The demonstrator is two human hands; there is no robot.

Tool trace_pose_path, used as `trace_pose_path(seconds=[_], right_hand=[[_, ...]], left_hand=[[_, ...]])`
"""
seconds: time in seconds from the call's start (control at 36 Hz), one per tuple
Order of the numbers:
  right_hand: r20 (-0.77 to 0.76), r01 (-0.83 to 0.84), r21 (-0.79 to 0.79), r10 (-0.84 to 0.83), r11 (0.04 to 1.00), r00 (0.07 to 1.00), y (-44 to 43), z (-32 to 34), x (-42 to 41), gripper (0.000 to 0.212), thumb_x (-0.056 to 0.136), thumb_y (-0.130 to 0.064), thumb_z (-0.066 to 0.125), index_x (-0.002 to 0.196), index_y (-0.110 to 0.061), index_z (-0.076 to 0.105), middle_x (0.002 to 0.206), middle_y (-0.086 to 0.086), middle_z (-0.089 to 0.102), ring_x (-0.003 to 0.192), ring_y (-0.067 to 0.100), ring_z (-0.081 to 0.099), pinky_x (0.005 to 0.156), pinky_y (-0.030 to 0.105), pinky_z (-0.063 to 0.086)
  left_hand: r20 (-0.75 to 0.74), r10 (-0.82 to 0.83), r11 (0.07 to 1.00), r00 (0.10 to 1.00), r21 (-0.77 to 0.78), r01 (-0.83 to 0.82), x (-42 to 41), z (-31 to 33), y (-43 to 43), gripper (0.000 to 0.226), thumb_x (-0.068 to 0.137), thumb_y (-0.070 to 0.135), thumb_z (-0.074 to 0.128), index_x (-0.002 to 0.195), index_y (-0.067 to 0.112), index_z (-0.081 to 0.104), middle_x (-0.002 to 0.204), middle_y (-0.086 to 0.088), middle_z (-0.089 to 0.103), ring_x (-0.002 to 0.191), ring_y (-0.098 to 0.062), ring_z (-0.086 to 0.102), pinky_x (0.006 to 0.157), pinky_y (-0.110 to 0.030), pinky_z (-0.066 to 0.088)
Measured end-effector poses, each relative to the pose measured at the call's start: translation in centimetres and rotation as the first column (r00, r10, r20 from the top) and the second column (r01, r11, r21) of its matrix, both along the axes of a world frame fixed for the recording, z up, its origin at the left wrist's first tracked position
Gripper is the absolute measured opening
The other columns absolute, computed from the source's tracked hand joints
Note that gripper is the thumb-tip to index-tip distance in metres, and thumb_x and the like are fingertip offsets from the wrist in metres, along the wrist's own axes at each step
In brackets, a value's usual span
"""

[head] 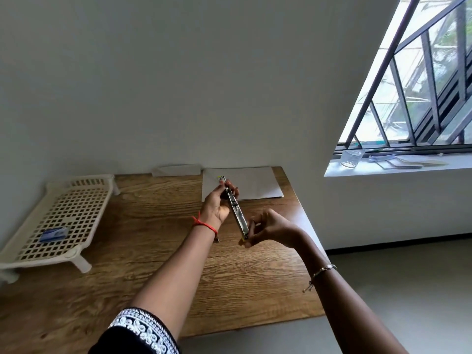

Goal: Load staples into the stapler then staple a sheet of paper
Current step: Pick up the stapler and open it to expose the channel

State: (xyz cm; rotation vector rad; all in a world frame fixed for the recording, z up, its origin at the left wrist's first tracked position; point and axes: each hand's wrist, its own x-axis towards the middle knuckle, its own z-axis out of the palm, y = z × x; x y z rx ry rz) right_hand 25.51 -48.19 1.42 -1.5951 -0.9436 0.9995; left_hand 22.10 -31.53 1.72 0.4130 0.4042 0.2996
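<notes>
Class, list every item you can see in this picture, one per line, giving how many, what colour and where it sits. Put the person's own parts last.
Stapler: one, silver metal, opened out, held above the table.
Paper sheet: one, white, far end of table.
Envelope: one, white, against the wall.
Rack: one, cream plastic, table's left side.
Staple box: one, blue, on the rack.
Table: one, brown wood.
Glass: one, clear, on the windowsill.
Left hand: holds the stapler's far end.
Right hand: pinches its near end.

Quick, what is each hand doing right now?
Left hand: closed around the far end of the opened stapler.
Right hand: fingers pinched on the stapler's near end.
</notes>
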Motion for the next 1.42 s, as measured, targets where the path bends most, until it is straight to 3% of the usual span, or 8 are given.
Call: trace_pose_path(seconds=[0.22, 0.47, 0.69, 0.97, 1.08, 1.19, 1.33, 1.42], right_hand=[[0.106, 0.184, 0.029, -0.186, 0.983, 0.977, 0.6, 2.2, 0.9, 0.01, 0.079, -0.01, 0.068, 0.077, -0.019, 0.071, 0.076, 0.0, 0.072, 0.07, 0.017, 0.065, 0.06, 0.023, 0.055], [0.411, 0.458, 0.362, -0.58, 0.812, 0.703, 3.4, 4.1, 0.9, 0.003, 0.078, -0.007, 0.069, 0.08, -0.006, 0.071, 0.067, 0.0, 0.07, 0.045, -0.005, 0.061, 0.045, 0.006, 0.043], [0.608, 0.472, 0.389, -0.605, 0.791, 0.514, 4.9, 4.3, 1.1, 0.013, 0.079, -0.018, 0.07, 0.091, -0.012, 0.072, 0.085, 0.007, 0.065, 0.066, 0.021, 0.063, 0.058, 0.02, 0.048], [0.629, 0.436, 0.352, -0.554, 0.828, 0.545, 6.1, 5.0, 0.5, 0.021, 0.083, -0.023, 0.065, 0.101, -0.013, 0.071, 0.084, -0.003, 0.05, 0.07, 0.014, 0.057, 0.059, 0.049, 0.057], [0.679, 0.425, 0.323, -0.52, 0.846, 0.519, 6.2, 5.5, 0.3, 0.022, 0.085, -0.025, 0.063, 0.102, -0.014, 0.069, 0.094, 0.005, 0.056, 0.071, 0.018, 0.059, 0.064, 0.042, 0.057], [0.716, 0.399, 0.314, -0.491, 0.862, 0.496, 6.3, 5.7, 0.4, 0.018, 0.085, -0.022, 0.063, 0.099, -0.012, 0.067, 0.098, 0.005, 0.056, 0.073, 0.011, 0.054, 0.063, 0.03, 0.052], [0.738, 0.358, 0.269, -0.43, 0.894, 0.52, 6.5, 5.5, 0.5, 0.013, 0.085, -0.015, 0.062, 0.096, -0.008, 0.066, 0.1, 0.01, 0.053, 0.081, 0.016, 0.054, 0.065, 0.026, 0.047], [0.747, 0.328, 0.253, -0.399, 0.91, 0.531, 6.6, 5.2, 0.4, 0.008, 0.085, -0.012, 0.062, 0.087, -0.005, 0.064, 0.096, 0.011, 0.051, 0.092, 0.022, 0.051, 0.072, 0.028, 0.046]], left_hand=[[0.018, -0.057, 0.996, 0.998, -0.071, 0.058, -1.4, 0.9, -1.2, 0.028, 0.1, 0.011, 0.034, 0.081, 0.002, 0.054, 0.052, -0.006, 0.068, 0.048, -0.014, 0.068, 0.051, -0.032, 0.058], [-0.008, -0.163, 0.985, 0.987, 0.058, 0.164, -2.1, 2.2, -2.1, 0.03, 0.101, 0.012, 0.033, 0.085, 0.003, 0.057, 0.058, -0.005, 0.073, 0.055, -0.014, 0.071, 0.072, -0.037, 0.056], [-0.011, -0.169, 0.983, 0.985, 0.067, 0.17, -2.3, 2.8, -1.4, 0.027, 0.099, 0.013, 0.037, 0.084, 0.003, 0.058, 0.058, -0.007, 0.073, 0.056, -0.014, 0.072, 0.095, -0.045, 0.041], [-0.07, -0.157, 0.978, 0.985, 0.127, 0.165, -2.4, 3.1, -1.0, 0.024, 0.098, 0.011, 0.042, 0.081, 0.006, 0.058, 0.053, -0.002, 0.07, 0.052, -0.01, 0.07, 0.074, -0.037, 0.05], [-0.095, -0.152, 0.979, 0.984, 0.121, 0.163, -2.4, 3.0, -0.8, 0.022, 0.097, 0.012, 0.045, 0.081, 0.005, 0.059, 0.052, -0.002, 0.07, 0.051, -0.009, 0.069, 0.065, -0.033, 0.058], [-0.088, -0.143, 0.979, 0.986, 0.133, 0.154, -2.5, 3.1, -0.8, 0.022, 0.097, 0.01, 0.044, 0.082, 0.005, 0.059, 0.053, -0.003, 0.071, 0.052, -0.011, 0.07, 0.08, -0.04, 0.05], [-0.095, -0.12, 0.984, 0.988, 0.124, 0.132, -2.9, 3.7, -0.7, 0.025, 0.098, 0.012, 0.042, 0.079, 0.003, 0.057, 0.047, -0.003, 0.068, 0.044, -0.01, 0.067, 0.044, -0.023, 0.056], [-0.101, -0.118, 0.978, 0.988, 0.162, 0.133, -2.8, 3.9, -0.7, 0.028, 0.099, 0.015, 0.039, 0.079, 0.004, 0.056, 0.046, -0.002, 0.067, 0.041, -0.008, 0.065, 0.041, -0.017, 0.053]])
